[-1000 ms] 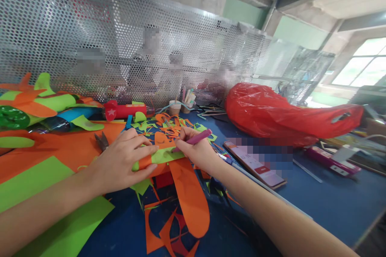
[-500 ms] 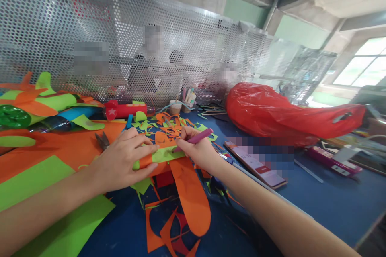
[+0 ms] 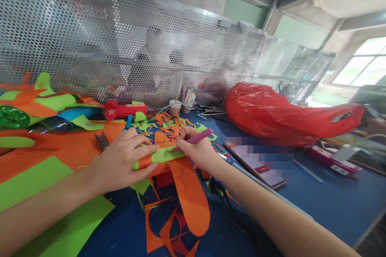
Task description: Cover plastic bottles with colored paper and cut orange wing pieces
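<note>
My left hand (image 3: 126, 160) is closed around one end of an orange paper-covered craft body, with a green paper strip (image 3: 164, 154) along its top. A long, round-ended orange paper wing (image 3: 193, 204) sticks out from it towards me. In my right hand (image 3: 200, 152) is a purple pen (image 3: 200, 135), tilted, its tip at the green strip. The fingers partly hide the body's far end. Just behind my left hand lie metal scissors (image 3: 101, 140), their handles out of sight.
Paper scraps (image 3: 164, 245) surround the work. Orange and green sheets (image 3: 45, 180) lie at left, below finished paper-covered bottle crafts (image 3: 57, 104). A phone (image 3: 256, 164) and red plastic bag (image 3: 271, 116) are at right. Cups (image 3: 175, 107) stand by a perforated metal screen (image 3: 90, 20), people behind it.
Almost nothing differs. Both hands, the pen and the craft body hold the same places, and the view has shifted only slightly.
</note>
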